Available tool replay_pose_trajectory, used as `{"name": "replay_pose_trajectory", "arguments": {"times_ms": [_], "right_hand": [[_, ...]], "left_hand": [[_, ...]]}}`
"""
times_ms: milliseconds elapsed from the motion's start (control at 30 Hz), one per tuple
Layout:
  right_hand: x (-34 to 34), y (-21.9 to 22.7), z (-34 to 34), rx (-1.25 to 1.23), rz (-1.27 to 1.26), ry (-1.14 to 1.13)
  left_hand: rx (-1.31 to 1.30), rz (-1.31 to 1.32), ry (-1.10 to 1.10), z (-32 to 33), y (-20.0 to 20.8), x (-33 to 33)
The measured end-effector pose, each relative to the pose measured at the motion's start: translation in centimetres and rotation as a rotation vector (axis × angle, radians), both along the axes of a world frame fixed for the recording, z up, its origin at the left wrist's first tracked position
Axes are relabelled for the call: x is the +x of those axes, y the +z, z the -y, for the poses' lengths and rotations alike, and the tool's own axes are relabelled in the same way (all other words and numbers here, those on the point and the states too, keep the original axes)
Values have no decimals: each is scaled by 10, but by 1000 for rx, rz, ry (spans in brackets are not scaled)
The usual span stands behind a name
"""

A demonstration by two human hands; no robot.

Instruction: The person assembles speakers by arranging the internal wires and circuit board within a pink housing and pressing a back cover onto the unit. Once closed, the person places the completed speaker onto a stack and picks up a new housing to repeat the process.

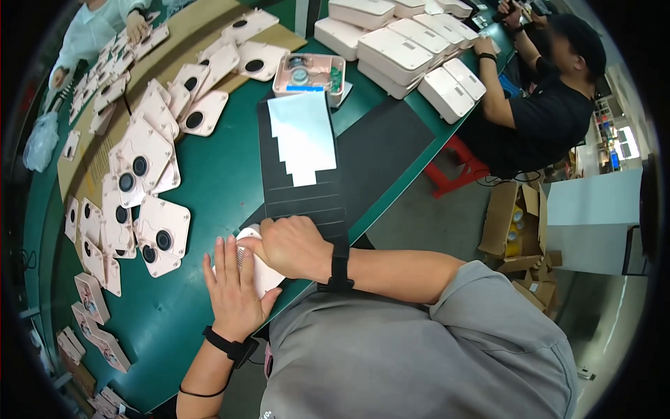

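One left hand lies flat, fingers loosely spread, on a pale panel at the green table edge, right hand curled on it, can't tell if it's pinching anything, black mat just beyond, pinkish plates scattered off left

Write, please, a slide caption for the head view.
Left hand and right hand on a pale part at a green table, pink panels nearby.

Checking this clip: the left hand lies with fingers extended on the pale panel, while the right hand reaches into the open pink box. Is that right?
Not quite: the right hand isn't in the open pink box. The head view shows it at the pale panel, beside the left hand.
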State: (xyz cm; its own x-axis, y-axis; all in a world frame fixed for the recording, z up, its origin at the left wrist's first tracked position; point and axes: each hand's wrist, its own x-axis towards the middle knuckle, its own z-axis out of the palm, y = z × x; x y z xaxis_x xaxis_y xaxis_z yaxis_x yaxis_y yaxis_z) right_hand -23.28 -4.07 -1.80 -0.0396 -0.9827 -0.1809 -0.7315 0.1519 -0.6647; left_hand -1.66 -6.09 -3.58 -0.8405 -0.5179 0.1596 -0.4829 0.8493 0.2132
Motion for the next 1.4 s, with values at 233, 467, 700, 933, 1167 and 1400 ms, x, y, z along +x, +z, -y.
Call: {"name": "replay_pose_trajectory", "arguments": {"times_ms": [233,467,700,933,1167,1400], "right_hand": [[-14,13,-9,55,103,97],[-71,26,-42,67,302,38],[-320,54,-96,-286,343,-975],[-721,-48,-184,-388,577,-926],[-726,-61,-87,-217,271,-1380],[-574,-21,-91,-373,180,-972]], "left_hand": [[18,-72,65,-4,-9,0],[-49,-253,91,-19,11,-34],[166,-380,386,-41,20,-2],[244,-396,548,-38,1,45],[-157,-360,1022,-32,2,148],[-369,-39,1494,83,32,337]]}}
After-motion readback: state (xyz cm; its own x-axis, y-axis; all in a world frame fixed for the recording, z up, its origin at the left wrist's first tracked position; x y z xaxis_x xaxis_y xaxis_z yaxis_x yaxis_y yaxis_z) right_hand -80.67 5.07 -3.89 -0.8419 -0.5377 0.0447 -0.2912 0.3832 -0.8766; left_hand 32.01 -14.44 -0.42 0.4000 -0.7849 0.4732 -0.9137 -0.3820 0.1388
